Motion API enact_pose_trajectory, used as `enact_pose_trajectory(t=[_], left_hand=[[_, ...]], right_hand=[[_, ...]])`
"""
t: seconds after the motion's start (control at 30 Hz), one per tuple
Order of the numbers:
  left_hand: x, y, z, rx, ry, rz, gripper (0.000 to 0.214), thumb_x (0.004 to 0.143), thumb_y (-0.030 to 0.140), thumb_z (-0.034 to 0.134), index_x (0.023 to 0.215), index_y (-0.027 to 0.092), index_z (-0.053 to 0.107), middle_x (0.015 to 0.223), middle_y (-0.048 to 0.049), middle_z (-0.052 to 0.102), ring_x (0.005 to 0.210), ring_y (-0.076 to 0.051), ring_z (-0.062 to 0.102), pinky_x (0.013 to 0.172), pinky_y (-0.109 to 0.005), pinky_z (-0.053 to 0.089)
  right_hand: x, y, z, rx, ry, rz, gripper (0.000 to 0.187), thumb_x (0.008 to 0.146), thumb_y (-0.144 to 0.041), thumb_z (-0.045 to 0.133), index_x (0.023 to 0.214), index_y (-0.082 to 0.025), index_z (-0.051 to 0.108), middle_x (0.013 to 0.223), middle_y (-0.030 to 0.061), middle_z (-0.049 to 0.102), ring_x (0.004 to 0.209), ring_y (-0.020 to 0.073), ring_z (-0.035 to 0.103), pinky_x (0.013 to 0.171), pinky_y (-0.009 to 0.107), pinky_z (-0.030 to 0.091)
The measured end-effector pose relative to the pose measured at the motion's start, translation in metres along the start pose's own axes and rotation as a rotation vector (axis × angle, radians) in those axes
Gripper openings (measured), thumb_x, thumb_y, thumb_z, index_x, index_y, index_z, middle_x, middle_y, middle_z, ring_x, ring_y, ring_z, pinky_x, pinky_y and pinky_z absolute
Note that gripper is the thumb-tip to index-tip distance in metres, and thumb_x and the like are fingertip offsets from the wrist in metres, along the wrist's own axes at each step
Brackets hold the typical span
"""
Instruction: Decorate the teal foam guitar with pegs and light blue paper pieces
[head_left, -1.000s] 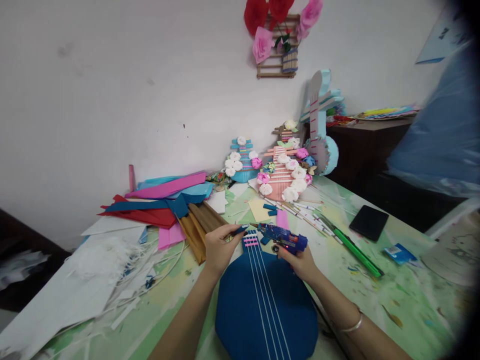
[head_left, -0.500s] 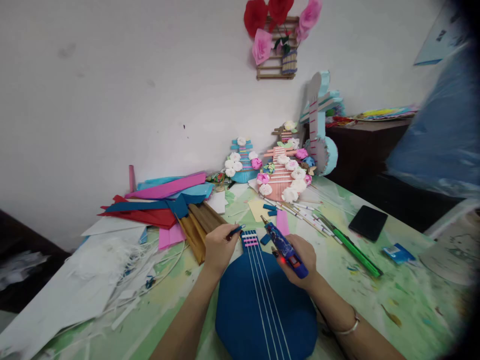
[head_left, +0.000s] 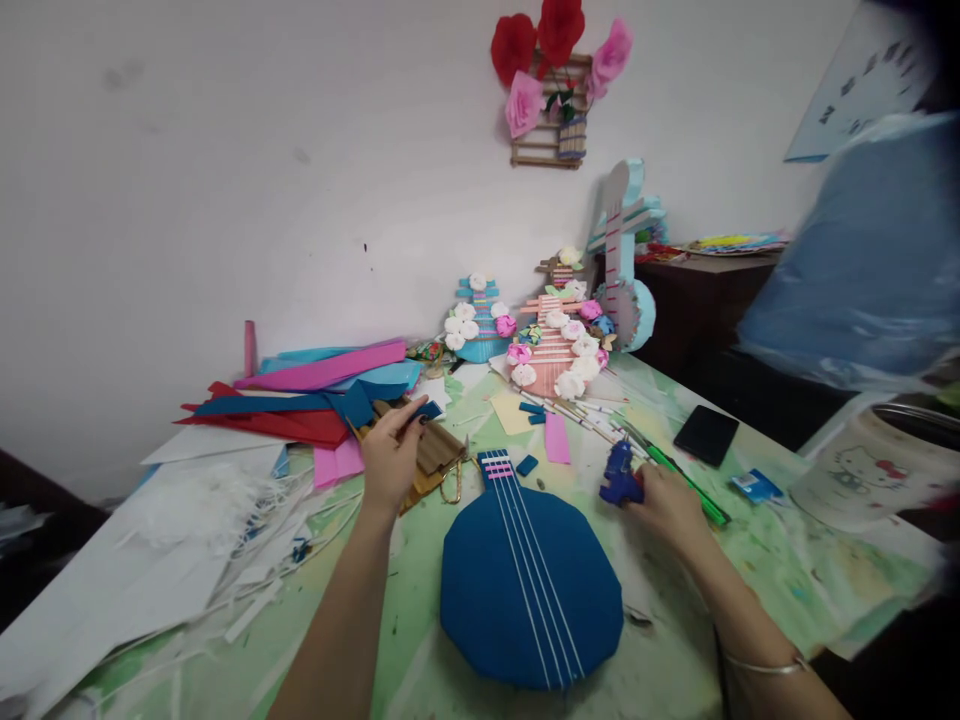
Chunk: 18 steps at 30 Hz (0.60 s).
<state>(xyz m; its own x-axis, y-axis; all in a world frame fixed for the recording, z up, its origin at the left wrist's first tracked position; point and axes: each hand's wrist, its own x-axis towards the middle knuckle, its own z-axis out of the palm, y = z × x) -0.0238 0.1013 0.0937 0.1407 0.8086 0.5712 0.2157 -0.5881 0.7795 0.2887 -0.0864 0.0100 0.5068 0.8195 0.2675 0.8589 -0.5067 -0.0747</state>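
A blue paper-covered model lute with white strings and pink strips across its neck lies flat on the table. My left hand is up to the left of its neck, its fingers pinching a small dark blue piece. On the other side, my right hand grips a blue hot glue gun, held apart from the lute. Gold-handled scissors lie between my left hand and the neck. Beside the neck is another small blue piece; a pink paper slip lies further back.
Folded coloured paper and white scraps cover the left side. Flower-trimmed models stand at the wall. To the right are a green cutter, a black phone-like slab, a blue packet and a white bucket.
My right hand has moved the glue gun rightward, away from the lute's neck. My left hand has shifted left and up with the small blue piece, leaving the scissors visible.
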Motion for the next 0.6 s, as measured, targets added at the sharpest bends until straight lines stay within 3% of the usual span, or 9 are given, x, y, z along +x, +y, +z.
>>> enact_pose_trajectory(t=[0.13,0.27,0.4,0.53,0.6], left_hand=[[0.004,0.008,-0.006,-0.321,0.006,-0.203,0.043,0.066,0.031,0.072,0.103,0.012,0.067,0.086,-0.0066,0.07,0.069,-0.016,0.063,0.068,-0.029,0.052],[0.005,0.012,-0.01,-0.455,0.026,-0.258,0.037,0.055,0.03,0.08,0.085,0.012,0.067,0.071,-0.0015,0.067,0.062,-0.012,0.061,0.065,-0.024,0.049],[0.005,0.01,-0.012,-0.516,0.022,-0.289,0.035,0.055,0.029,0.081,0.082,0.012,0.068,0.069,0.0004,0.065,0.06,-0.009,0.057,0.061,-0.02,0.045],[0.004,0.008,-0.011,-0.576,-0.001,-0.358,0.036,0.054,0.03,0.082,0.083,0.012,0.069,0.069,0.0007,0.065,0.061,-0.008,0.056,0.062,-0.02,0.044],[0.004,0.007,-0.011,-0.567,-0.03,-0.375,0.037,0.054,0.031,0.082,0.083,0.012,0.07,0.067,0.0007,0.065,0.06,-0.008,0.056,0.062,-0.02,0.043]], right_hand=[[-0.019,0.015,0.002,-0.009,-0.102,0.012,0.019,0.069,-0.027,0.061,0.084,-0.017,0.055,0.086,0.0112,0.06,0.085,0.0289,0.055,0.06,0.03,0.028],[-0.032,0.018,-0.002,0.031,-0.183,-0.021,0.024,0.067,-0.031,0.064,0.083,-0.016,0.056,0.086,0.0105,0.061,0.084,0.0275,0.056,0.06,0.029,0.03],[-0.037,0.022,-0.008,0.099,-0.26,-0.082,0.025,0.064,-0.031,0.069,0.082,-0.019,0.058,0.086,0.0052,0.064,0.081,0.0225,0.058,0.064,0.028,0.034],[-0.04,0.024,-0.02,0.085,-0.238,-0.017,0.036,0.058,-0.023,0.071,0.092,-0.02,0.06,0.1,0.011,0.064,0.097,0.0327,0.056,0.066,0.032,0.036],[-0.047,0.016,-0.028,0.163,-0.202,-0.013,0.037,0.061,-0.025,0.069,0.097,-0.019,0.058,0.105,0.0138,0.063,0.1,0.0338,0.056,0.069,0.034,0.039]])
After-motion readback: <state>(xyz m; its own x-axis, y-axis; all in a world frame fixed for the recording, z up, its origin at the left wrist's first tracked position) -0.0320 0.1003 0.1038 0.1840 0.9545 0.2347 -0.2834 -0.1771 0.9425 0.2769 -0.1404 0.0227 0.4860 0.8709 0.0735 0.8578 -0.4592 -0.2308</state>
